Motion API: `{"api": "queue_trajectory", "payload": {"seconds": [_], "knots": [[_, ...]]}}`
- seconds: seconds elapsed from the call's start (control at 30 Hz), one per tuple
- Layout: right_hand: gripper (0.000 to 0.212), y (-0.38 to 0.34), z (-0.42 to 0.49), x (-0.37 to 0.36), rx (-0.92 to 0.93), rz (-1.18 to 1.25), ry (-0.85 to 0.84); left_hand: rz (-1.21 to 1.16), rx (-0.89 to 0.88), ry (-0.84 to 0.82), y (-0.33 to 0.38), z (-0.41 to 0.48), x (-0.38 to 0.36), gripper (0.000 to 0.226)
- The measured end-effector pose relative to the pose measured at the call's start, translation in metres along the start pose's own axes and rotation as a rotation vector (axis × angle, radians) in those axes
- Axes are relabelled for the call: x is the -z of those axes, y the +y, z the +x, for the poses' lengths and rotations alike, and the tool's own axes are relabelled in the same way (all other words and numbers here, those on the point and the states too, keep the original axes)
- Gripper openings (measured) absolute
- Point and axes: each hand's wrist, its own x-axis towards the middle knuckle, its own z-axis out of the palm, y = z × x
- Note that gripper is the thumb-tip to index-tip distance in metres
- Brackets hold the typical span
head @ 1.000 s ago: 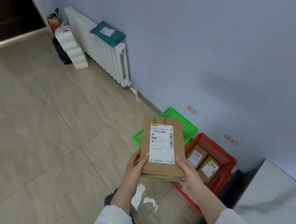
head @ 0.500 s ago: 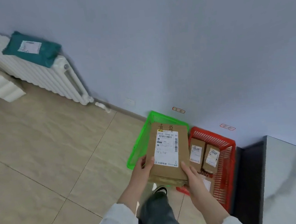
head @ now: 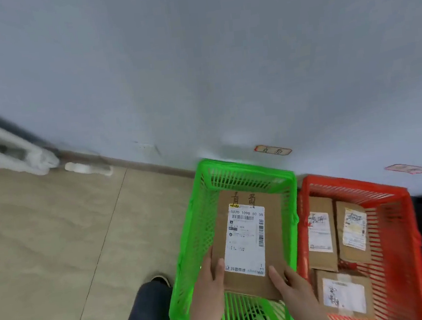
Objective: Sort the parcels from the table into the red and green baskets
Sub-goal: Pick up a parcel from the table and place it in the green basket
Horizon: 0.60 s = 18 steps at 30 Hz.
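Brown cardboard parcel (head: 249, 236) sits within the green basket (head: 189, 261), long axis toward the wall, label up; left hand (head: 209, 282) and right hand (head: 291, 285) grip its near corners, thumbs on top.

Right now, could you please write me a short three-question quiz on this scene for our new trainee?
1. True or false: the left hand and the right hand both hold the brown parcel.
2. How many parcels lie in the red basket?
3. The brown parcel is held over or in which one? A the green basket, B the red basket, C neither.
Key: 1 true. 2 three: far-left parcel, far-right parcel, near parcel. 3 A.
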Motion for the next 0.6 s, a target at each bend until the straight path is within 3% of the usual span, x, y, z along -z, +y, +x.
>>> {"api": "queue_trajectory", "payload": {"seconds": [0.27,0.6], "knots": [[0.04,0.097,0.209,-0.061,0.062,0.099,0.098,0.027,0.004,-0.058,-0.103,0.209,-0.069,0.043],[0.035,0.132,0.274,-0.086,0.093,0.19,0.036,0.064,-0.077,-0.006,-0.15,0.265,-0.089,0.044]]}}
